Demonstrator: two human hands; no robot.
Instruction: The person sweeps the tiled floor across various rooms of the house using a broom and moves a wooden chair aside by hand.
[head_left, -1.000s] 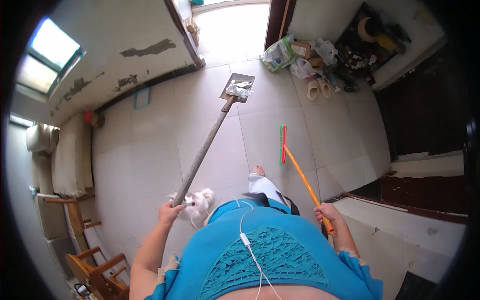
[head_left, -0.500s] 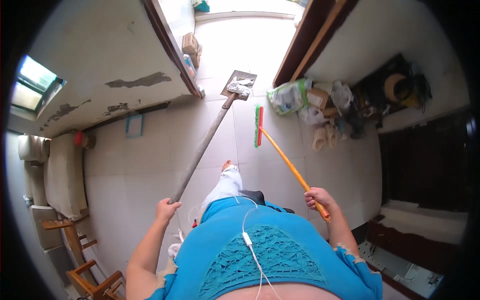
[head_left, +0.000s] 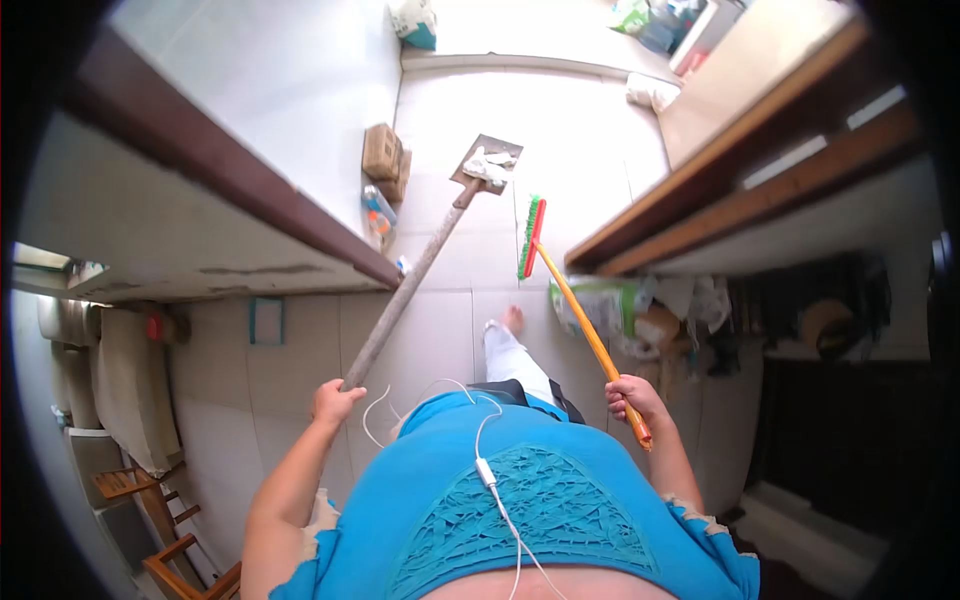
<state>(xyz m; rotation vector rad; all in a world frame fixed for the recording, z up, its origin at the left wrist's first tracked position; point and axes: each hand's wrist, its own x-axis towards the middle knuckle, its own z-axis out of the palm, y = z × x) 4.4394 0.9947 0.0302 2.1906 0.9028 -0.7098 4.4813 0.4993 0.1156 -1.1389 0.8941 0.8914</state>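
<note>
Fingers of left hand (head_left: 335, 402) clamped on grey-handled, square metal-bladed shovel (head_left: 407, 287) bearing crumpled white scraps (head_left: 490, 165); right hand (head_left: 641, 396) fingers clamped on orange-handled, red-headed, green-bristled broom (head_left: 588, 325).

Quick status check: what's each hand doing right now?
Left hand: closed around the long grey-handled shovel with a flat, squarish blade.
Right hand: closed around the orange-handled, red-headed broom with green bristles.

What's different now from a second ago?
The person has walked forward to the door frame. The brush swung forward and leftward, nearer the shovel; the white dog left view. Nothing was grabbed or released: the left hand still holds the shovel, crumpled white litter on its blade; the right hand, the brush.
</note>
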